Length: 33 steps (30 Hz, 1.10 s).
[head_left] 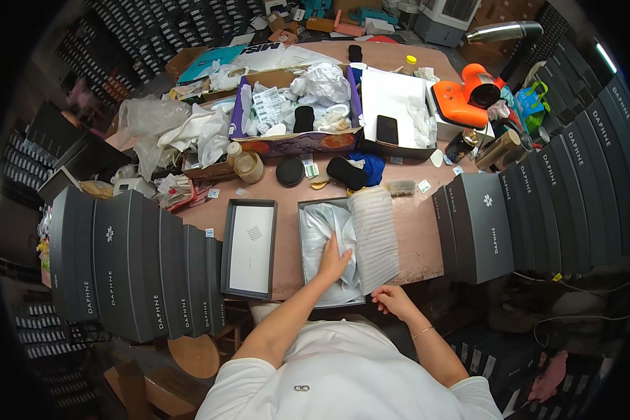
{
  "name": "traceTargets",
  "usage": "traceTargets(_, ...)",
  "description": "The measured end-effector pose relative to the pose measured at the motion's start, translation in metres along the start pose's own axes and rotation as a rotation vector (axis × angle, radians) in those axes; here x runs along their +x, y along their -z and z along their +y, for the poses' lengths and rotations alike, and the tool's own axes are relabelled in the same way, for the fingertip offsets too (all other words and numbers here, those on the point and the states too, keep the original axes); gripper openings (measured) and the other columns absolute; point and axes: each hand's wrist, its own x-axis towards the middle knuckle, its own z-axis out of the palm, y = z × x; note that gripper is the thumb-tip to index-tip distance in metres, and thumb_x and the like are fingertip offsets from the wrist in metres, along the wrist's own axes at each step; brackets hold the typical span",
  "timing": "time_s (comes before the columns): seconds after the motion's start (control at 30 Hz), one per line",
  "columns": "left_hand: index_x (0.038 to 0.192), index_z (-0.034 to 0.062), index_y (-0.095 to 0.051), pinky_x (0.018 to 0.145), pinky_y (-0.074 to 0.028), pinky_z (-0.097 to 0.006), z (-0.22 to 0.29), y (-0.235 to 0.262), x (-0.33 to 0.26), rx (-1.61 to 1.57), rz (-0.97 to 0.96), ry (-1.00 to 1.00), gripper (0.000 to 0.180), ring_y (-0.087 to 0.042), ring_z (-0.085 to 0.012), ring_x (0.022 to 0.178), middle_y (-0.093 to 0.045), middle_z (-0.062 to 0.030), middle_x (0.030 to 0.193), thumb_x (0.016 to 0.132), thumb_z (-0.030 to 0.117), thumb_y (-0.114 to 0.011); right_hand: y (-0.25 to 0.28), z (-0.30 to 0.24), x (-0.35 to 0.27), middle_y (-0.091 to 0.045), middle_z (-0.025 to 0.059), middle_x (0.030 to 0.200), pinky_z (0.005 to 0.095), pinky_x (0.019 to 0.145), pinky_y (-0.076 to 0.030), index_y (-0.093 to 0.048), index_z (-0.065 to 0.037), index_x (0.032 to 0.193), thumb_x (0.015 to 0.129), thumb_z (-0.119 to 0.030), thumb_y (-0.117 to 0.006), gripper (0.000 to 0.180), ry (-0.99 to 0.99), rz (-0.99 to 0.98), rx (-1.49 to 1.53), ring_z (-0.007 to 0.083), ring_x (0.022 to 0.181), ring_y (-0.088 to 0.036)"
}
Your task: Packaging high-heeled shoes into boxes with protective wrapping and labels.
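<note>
The fingers of the left hand (332, 260) lie flat and slightly spread on the white tissue paper (329, 238) inside the open grey box (306, 210), pressing it down; they clamp nothing. The right hand (392, 299) sits at the near right corner of that box, its fingers loosely curled at the lower edge of a ribbed white foam sheet (376, 234). Whether they actually pinch the sheet cannot be told.

The box stands at the near edge of the desk (416, 231), directly ahead of the person, its long axis running away from the body. The foam sheet lies along the same axis, draped over the box's right side. The tissue lies under and just ahead of the left fingers, so the left hand is nearer to it; the right hand is nearer to the foam.

Just left of the box, with a narrow strip of desk between, lies the box lid (250, 246), inside up, also lengthwise. Beyond it, a row of closed grey boxes (129, 262) stands on edge at the left, and a similar stack of grey boxes (479, 227) crowds the right. Open room is a bare patch of desk to the right of the foam. Farther back, a black brush (346, 173), a round black lid (290, 171) and a purple carton of crumpled paper (301, 143) close off the far side.
</note>
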Motion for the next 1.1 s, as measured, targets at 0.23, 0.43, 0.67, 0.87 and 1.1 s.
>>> traceTargets(0.23, 0.127, -0.0026, -0.049, 0.097, -0.042, -0.044, -0.018, 0.130, -0.073, 0.325, 0.648, 0.057, 0.050, -0.053, -0.0390, 0.111, -0.056, -0.0231, 0.118, 0.084, 0.015, -0.065, -0.005, -0.028, 0.073, -0.060, 0.0233, 0.116, 0.0390, 0.088, -0.048, -0.058, 0.000, 0.120, 0.086, -0.026, -0.063, 0.044, 0.683, 0.393, -0.365, 0.0321, 0.104, -0.060)
traceTargets(0.43, 0.114, -0.0064, -0.056, 0.089, -0.046, -0.043, -0.102, 0.147, -0.108, 0.350, 0.261, 0.189, 0.038, -0.058, -0.0395, 0.102, -0.060, -0.0255, 0.103, 0.084, 0.015, -0.065, -0.076, -0.120, 0.051, -0.023, 0.0245, 0.150, 0.0526, 0.113, -0.017, -0.024, -0.007, 0.147, 0.080, -0.044, -0.068, 0.088, 0.840, 0.152, -1.144, 0.0414, 0.139, -0.021)
traceTargets(0.67, 0.115, -0.0005, -0.057, 0.080, -0.050, -0.026, 0.067, 0.222, -0.145, -0.947, 0.085, 0.135, 0.028, -0.061, -0.0120, 0.090, -0.065, -0.0059, 0.102, 0.092, 0.015, -0.061, -0.051, -0.132, 0.027, -0.029, 0.0259, 0.147, 0.0477, 0.113, -0.019, -0.030, -0.003, 0.144, 0.085, -0.043, -0.064, 0.079, 0.864, 0.183, -0.673, 0.0379, 0.138, -0.026)
traceTargets(0.87, 0.131, -0.0058, -0.046, 0.095, -0.043, -0.033, 0.034, 0.110, -0.111, -0.347, 0.101, 0.058, 0.049, -0.056, -0.0238, 0.110, -0.058, -0.0153, 0.122, 0.097, 0.029, -0.053, -0.017, -0.116, 0.022, -0.053, 0.0258, 0.128, 0.0383, 0.097, -0.042, -0.041, 0.000, 0.137, 0.094, -0.042, -0.052, 0.061, 0.470, 0.147, -0.093, 0.0341, 0.118, -0.053)
traceTargets(1.1, 0.124, -0.0068, -0.052, 0.094, -0.043, -0.033, 0.009, 0.091, -0.106, -0.376, 0.107, 0.261, 0.048, -0.059, -0.0293, 0.105, -0.062, -0.0215, 0.113, 0.097, 0.033, -0.052, -0.034, -0.076, 0.042, -0.064, 0.0243, 0.098, 0.0390, 0.076, -0.048, -0.057, -0.001, 0.122, 0.091, -0.038, -0.057, 0.048, 0.414, 0.183, -0.377, 0.0313, 0.085, -0.062)
